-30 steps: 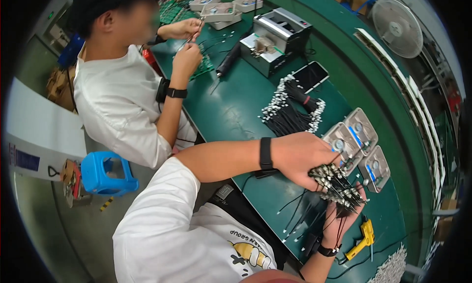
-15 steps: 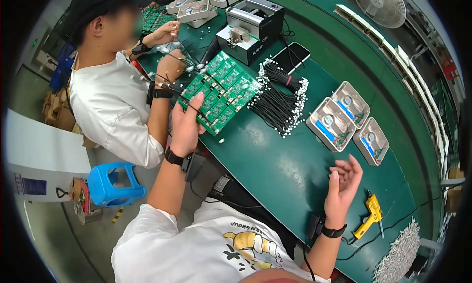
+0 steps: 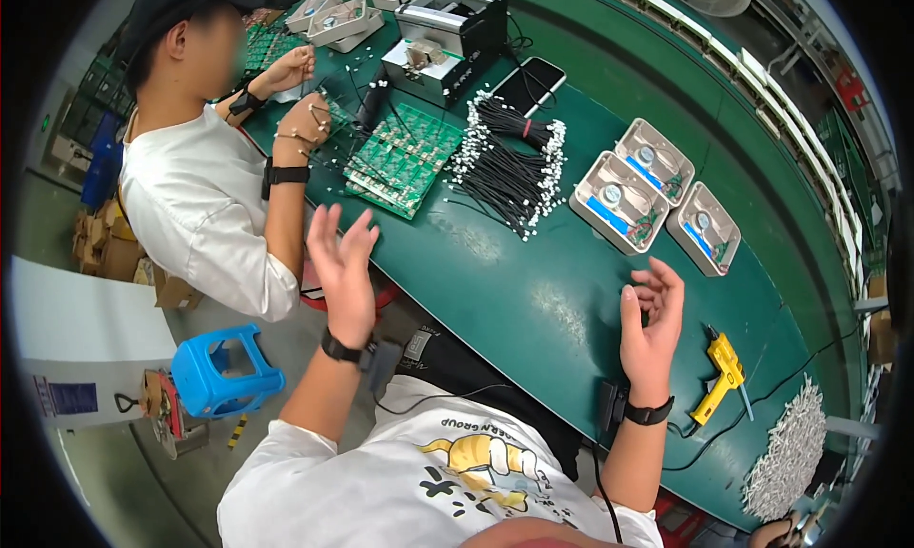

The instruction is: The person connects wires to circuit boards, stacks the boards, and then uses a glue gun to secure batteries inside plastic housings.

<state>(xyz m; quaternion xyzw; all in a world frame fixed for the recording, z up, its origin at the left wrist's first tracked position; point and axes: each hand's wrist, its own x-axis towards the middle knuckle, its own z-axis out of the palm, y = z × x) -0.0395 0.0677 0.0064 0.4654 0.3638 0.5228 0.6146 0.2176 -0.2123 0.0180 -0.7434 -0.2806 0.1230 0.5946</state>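
Observation:
My left hand (image 3: 343, 277) is raised just off the table's near edge, fingers spread and holding nothing. Beyond it, a stack of green circuit board panels (image 3: 407, 158) lies on the table, with thin black wires across its left side. My right hand (image 3: 652, 324) hovers above the table, its fingers loosely curled, thumb apart, and nothing in the grasp. To its right lies a yellow glue gun (image 3: 721, 377). Ahead of it stand three open beige plastic boxes (image 3: 614, 201), each with a round part, a blue strip and wires inside.
A bundle of black wires with white connectors (image 3: 509, 172) lies mid-table, near a phone (image 3: 529, 86) and a black machine (image 3: 447, 48). White small pieces (image 3: 785, 453) are heaped at right. On the left, a co-worker's hands (image 3: 303, 119) handle wires. A blue stool (image 3: 227, 367) stands on the floor.
My left hand has let go of the circuit board panel, which now lies flat on the table, and has drawn back toward me. My right hand still hovers empty.

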